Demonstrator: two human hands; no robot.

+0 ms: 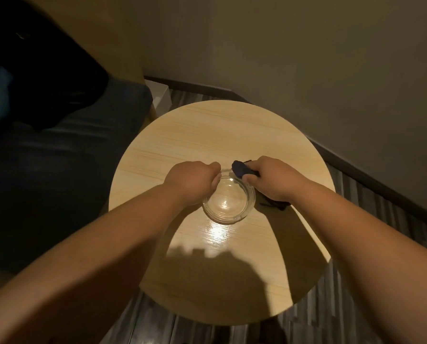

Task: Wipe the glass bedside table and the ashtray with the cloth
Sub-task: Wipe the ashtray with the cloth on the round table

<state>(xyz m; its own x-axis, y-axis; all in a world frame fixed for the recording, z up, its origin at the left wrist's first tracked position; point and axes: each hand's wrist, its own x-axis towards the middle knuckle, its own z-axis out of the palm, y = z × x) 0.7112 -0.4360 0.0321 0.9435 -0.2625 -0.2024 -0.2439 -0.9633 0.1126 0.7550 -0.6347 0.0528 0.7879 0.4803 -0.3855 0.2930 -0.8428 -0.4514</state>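
i see bare bench (207, 135) from 10 to 2 o'clock. the clear glass ashtray (228, 201) sits mid-bench, my left hand (191, 181) pinching its 10 o'clock rim. my right hand (273, 180) is closed on the dark cloth (241, 168), pressed at the 1 o'clock rim.

My left hand (191, 181) grips the far-left rim of the clear glass ashtray (228, 199), which sits near the middle of the round, wood-grain table (207, 130). My right hand (272, 180) holds a bunched dark cloth (241, 168) pressed against the ashtray's far-right rim, a loose end trailing beneath my wrist onto the tabletop.
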